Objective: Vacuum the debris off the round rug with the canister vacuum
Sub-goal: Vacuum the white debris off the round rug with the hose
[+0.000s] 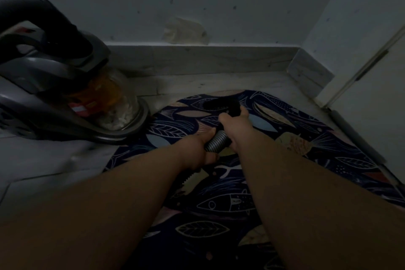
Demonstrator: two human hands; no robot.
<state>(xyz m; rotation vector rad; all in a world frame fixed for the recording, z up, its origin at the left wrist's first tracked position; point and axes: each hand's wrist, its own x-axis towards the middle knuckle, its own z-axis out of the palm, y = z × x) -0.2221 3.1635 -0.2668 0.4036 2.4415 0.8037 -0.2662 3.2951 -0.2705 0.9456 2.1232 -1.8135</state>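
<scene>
The dim head view looks down on a dark blue round rug (219,204) patterned with fish and leaves. My left hand (197,149) grips the ribbed grey vacuum hose (215,141). Just ahead of it, my right hand (235,121) holds the hose's black end, where a dark brush nozzle (219,104) rests on the far part of the rug. The canister vacuum (54,85) stands on the floor at the left, its clear dust bin (114,105) holding pale debris and touching the rug's edge. No debris is discernible on the rug in this light.
A pale wall with a skirting board (197,57) runs close behind the rug. A white door or cabinet (372,94) stands at the right, with a grey strip (355,136) along its base. Pale floor tiles (43,164) lie at the left.
</scene>
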